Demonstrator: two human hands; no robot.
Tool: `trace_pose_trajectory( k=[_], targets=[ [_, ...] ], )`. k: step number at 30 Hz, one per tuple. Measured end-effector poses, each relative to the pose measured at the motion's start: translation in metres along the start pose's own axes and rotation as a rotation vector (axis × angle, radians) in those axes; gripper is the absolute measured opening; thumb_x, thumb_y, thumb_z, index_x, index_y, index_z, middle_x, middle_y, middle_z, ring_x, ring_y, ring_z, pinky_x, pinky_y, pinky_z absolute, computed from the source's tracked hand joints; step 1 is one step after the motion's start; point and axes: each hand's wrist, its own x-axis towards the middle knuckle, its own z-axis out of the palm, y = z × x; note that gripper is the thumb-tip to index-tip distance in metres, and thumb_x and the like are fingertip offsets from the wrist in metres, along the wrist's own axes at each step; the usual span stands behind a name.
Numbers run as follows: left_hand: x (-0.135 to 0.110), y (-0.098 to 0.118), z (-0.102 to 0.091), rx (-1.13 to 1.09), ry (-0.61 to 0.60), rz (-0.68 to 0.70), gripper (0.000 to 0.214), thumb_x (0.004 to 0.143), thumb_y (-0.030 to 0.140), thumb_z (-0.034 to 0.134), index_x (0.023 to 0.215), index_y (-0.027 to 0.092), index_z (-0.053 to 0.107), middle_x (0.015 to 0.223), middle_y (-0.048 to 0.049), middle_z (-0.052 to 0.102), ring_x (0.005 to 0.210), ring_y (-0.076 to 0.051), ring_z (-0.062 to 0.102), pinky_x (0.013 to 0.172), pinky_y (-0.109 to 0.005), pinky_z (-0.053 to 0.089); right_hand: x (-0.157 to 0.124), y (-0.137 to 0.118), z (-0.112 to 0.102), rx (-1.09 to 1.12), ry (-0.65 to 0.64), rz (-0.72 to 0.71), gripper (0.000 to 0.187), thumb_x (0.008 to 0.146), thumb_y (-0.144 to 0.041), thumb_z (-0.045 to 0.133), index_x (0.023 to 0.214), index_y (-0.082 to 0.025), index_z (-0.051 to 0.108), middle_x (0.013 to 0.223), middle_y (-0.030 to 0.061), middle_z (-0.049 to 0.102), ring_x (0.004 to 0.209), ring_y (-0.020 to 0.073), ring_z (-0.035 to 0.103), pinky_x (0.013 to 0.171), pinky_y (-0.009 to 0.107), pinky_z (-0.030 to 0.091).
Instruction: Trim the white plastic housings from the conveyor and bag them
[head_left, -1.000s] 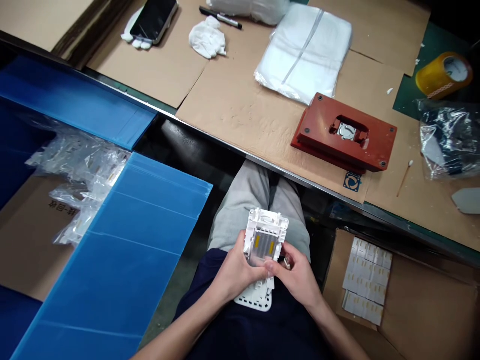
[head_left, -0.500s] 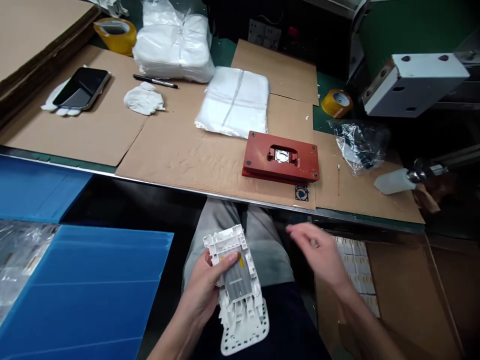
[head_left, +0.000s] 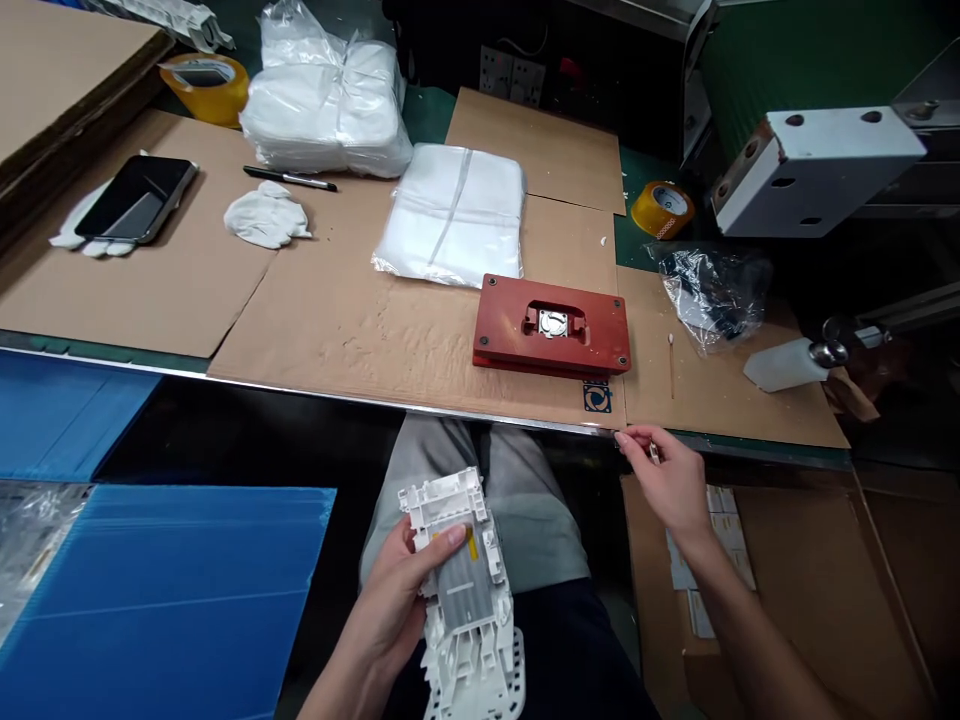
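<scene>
My left hand is closed around the side of a white plastic housing, thumb pressed on its front. The housing has a grey ribbed panel and a yellow strip, and leans over my lap. My right hand is at the table's front edge, fingertips pinched together. A small pale bit shows between its fingers, too small to name. Just beyond lies a dark square sticker-like piece with a ring pattern. Behind that sits a red block fixture with a small silver-white part in its recess.
Cardboard sheets cover the table. On them lie stacked white bags, a phone, a white glove, a pen, a cotton swab and a pump bottle. A carton with small white parts stands lower right.
My right hand has moved up and to the right, reaching the table edge, with its fingers still pinched. My left hand keeps hold of the housing, which sits slightly lower in view.
</scene>
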Motion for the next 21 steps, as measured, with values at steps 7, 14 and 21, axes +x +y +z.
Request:
trace_pose_trajectory(
  k=[7,14,21],
  targets=[
    [0.003,0.003,0.004,0.034,-0.049,0.009,0.047,0.07,0.022,0.087,0.11,0.014,0.065,0.095,-0.0113,0.078,0.079,-0.023,0.076,0.067,-0.029,0.062,-0.036,0.022,0.043,0.238,0.16,0.189,0.038,0.082,-0.041,0.074,0.107,-0.021,0.052,0.1,0.009,0.074,0.095,0.0221,0.071,0.089,0.039,0.053],
    [-0.001,0.002,0.003,0.04,-0.051,0.016,0.049,0.07,0.022,0.087,0.112,0.013,0.064,0.097,-0.0119,0.078,0.08,-0.024,0.076,0.067,-0.029,0.062,-0.036,0.019,0.037,0.329,0.216,0.252,0.039,0.077,-0.039,0.079,0.105,-0.02,0.059,0.09,0.0048,0.07,0.088,0.0201,0.067,0.092,0.041,0.051],
    [-0.001,-0.003,0.002,0.044,-0.059,0.007,0.047,0.071,0.021,0.086,0.112,0.014,0.064,0.094,-0.0108,0.078,0.08,-0.025,0.076,0.067,-0.03,0.062,-0.044,0.032,0.055,0.477,0.184,0.28,0.045,0.078,-0.04,0.079,0.107,-0.022,0.05,0.099,0.0079,0.074,0.096,0.0224,0.072,0.094,0.044,0.054]
  ],
)
